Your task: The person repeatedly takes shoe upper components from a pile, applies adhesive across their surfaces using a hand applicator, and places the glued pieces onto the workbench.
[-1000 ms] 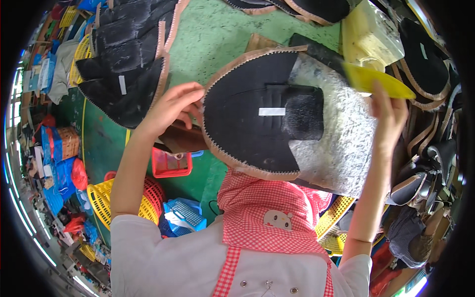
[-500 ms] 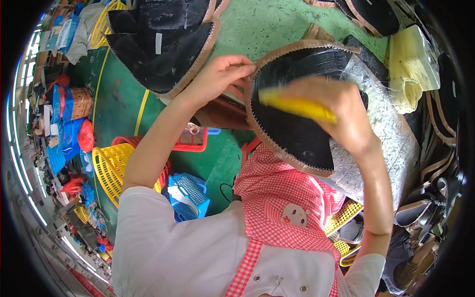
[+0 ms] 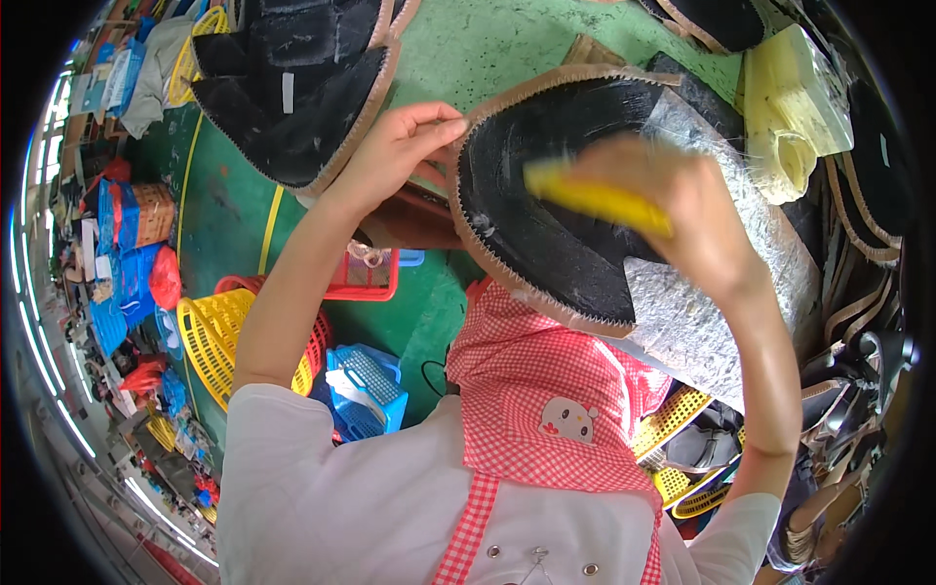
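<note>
The left hand (image 3: 400,146) pinches the far-left rim of a black fan-shaped fabric piece (image 3: 546,224) with a tan zigzag-stitched border, thumb and fingertips closed on the edge. The piece lies flat on a grey felt-like pad (image 3: 721,292) at the middle right of the scene. The right hand (image 3: 673,210) is curled around a yellow tool (image 3: 595,195) — blurred, so its exact kind cannot be told — and presses it onto the black surface. Far left, a stack of similar black pieces (image 3: 292,88) rests on the green table (image 3: 497,49). A pale yellow folded bundle (image 3: 790,117) sits far right. Nearer, below the table edge, stand a red basket (image 3: 366,278), a yellow basket (image 3: 219,336) and a blue basket (image 3: 366,390). A red-checked apron (image 3: 546,409) covers the person's front.
</note>
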Tool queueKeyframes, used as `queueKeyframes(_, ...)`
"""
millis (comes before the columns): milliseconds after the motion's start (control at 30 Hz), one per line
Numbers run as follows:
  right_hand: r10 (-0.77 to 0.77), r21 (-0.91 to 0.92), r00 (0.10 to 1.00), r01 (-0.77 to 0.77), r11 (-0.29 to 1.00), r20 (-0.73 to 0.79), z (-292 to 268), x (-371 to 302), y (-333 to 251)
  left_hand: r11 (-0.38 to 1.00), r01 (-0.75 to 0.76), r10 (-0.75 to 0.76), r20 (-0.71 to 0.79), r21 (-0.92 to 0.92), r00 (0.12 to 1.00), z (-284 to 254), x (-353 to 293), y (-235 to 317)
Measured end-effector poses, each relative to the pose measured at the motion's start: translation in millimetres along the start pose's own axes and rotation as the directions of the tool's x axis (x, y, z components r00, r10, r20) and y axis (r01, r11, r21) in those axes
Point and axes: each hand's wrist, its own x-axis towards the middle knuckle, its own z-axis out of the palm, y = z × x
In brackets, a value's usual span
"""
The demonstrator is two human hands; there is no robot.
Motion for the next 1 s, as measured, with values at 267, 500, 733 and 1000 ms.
queueKeyframes(267, 0.142, 0.415, 0.987, -0.099, 0.904, -0.072, -9, -40, -20, 0.988, -0.064, 0.067, -0.022, 0.137, 0.997, -5, 7, 9)
queueKeyframes(500, 0.465, 0.064, 0.728, -0.505, 0.861, -0.503, -24, -23, 29, 0.960, -0.069, 0.076, -0.015, 0.270, 0.997, 2, 8, 43)
queueKeyframes(733, 0.555, -0.034, 0.551, -0.728, 0.685, -0.623, -89, -95, 51, 0.910, -0.208, 0.210, 0.036, 0.359, 0.977, 47, 65, 81)
queueKeyframes(1000, 0.796, 0.710, 0.216, -0.365, 0.603, -0.565, -62, -149, 55, 0.511, -0.048, -0.080, 0.103, 0.858, 0.992, 59, 86, 111)
